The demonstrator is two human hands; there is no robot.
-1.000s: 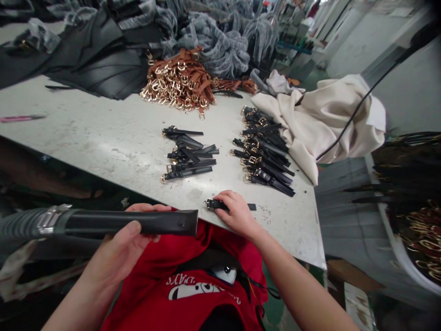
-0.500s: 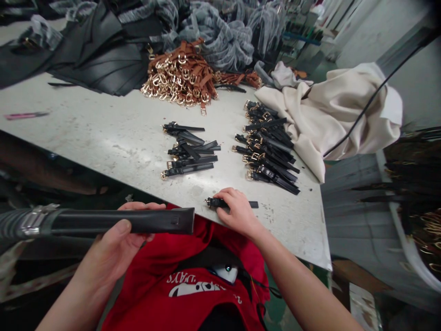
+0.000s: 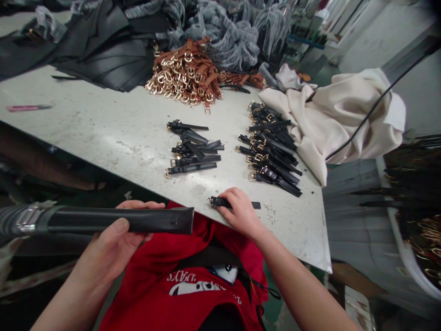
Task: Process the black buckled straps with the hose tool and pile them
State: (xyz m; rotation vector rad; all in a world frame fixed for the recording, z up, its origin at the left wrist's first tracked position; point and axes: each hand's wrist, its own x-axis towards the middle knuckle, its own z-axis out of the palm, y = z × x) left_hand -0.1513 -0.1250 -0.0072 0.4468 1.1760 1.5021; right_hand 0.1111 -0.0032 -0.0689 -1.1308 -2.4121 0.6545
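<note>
Black buckle strap (image 3: 217,201) lies flat on the bench (image 3: 134,133), under the right hand (image 3: 243,214), near the edge closest to the body. Buckle end shows left of the fingers, plain tail right of the palm; the middle is hidden. Right hand grasps it from above, thumb on the near side, fingers over the far side; probably a hold that keeps so light a piece from sliding.

Left hand (image 3: 110,248) grips a black tube (image 3: 158,220), thumb on top, fingers wrapped beneath and showing beyond it. Flattened mouth points toward the right side, short of the right hand. Ribbed hose (image 3: 6,220) joins behind the left hand at a metal clamp (image 3: 29,219); grip ahead of that joint likely makes the mouth easier to aim.

Beyond the right hand, two groups: a smaller set of straps (image 3: 196,161) to its left, a larger heap of straps (image 3: 272,151) to its right. Buckles mostly face left in both, as in the held piece; shared direction presumably saves turning them. Gap between groups suggests deliberate separation.

Farther out from both hands: tan strap pile (image 3: 189,73), gold hardware massed toward the near side.
</note>
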